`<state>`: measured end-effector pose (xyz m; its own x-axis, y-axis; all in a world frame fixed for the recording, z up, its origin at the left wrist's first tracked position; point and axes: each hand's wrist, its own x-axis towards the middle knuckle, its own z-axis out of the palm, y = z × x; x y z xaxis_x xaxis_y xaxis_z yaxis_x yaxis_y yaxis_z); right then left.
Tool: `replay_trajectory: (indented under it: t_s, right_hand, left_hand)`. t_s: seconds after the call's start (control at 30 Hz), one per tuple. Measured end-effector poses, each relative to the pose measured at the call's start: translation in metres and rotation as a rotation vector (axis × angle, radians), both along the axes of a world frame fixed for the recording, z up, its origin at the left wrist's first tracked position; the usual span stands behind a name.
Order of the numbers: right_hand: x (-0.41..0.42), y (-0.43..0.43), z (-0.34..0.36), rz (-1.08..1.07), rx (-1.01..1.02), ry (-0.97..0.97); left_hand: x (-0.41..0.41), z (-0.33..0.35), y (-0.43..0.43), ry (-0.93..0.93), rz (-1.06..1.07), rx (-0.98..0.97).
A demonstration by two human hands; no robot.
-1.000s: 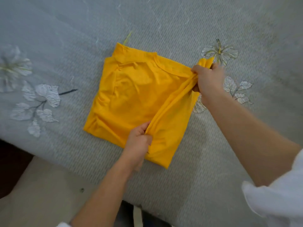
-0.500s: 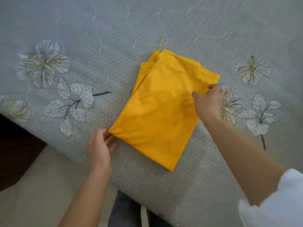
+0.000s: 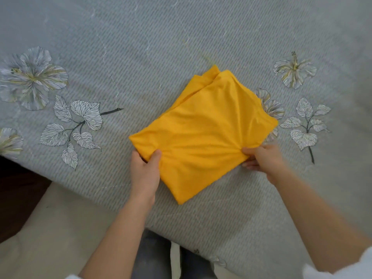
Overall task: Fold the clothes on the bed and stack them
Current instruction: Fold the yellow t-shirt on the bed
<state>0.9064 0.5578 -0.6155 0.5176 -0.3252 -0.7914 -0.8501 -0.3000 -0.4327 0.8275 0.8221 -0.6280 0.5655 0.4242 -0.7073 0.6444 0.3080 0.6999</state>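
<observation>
Yellow shirt (image 3: 203, 135) folded on bed (image 3: 161, 47); left hand (image 3: 144, 172) pinches 8 o'clock edge, right hand (image 3: 263, 160) grips 4 o'clock. Edge-only lift could let layers slide and the fold open.

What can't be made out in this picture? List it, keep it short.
Head view: the yellow garment's inner layers and underside, covered by its own top fold.
Head view: the left hand's fingers, tucked under the garment; only the thumb shows.
Head view: the right hand's fingertips, partly under the garment's edge.
Head view: the bed runs past the frame edges; whatever lies beyond is out of sight.
</observation>
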Motion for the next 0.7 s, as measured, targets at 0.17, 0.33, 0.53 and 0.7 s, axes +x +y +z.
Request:
replay_trajectory:
  t_s: [0.17,0.33,0.53,0.7]
  right_hand:
    - [-0.044,-0.034,0.028,0.4,-0.099,0.48]
    - [-0.025,-0.007,0.035,0.544,-0.286,-0.188]
    - [0.038,0.046,0.016,1.158,-0.427,-0.411]
    - [0.059,0.037,-0.004,1.317,-0.579,-0.374]
  left_hand:
    - [-0.006,-0.007,0.021,0.017,-0.312,0.198]
    - [0.006,0.002,0.021,-0.179,-0.647,0.821]
    - [0.052,-0.008,0.007,-0.191,-1.217,0.944]
    - [0.049,-0.014,0.008,-0.162,-1.276,0.985]
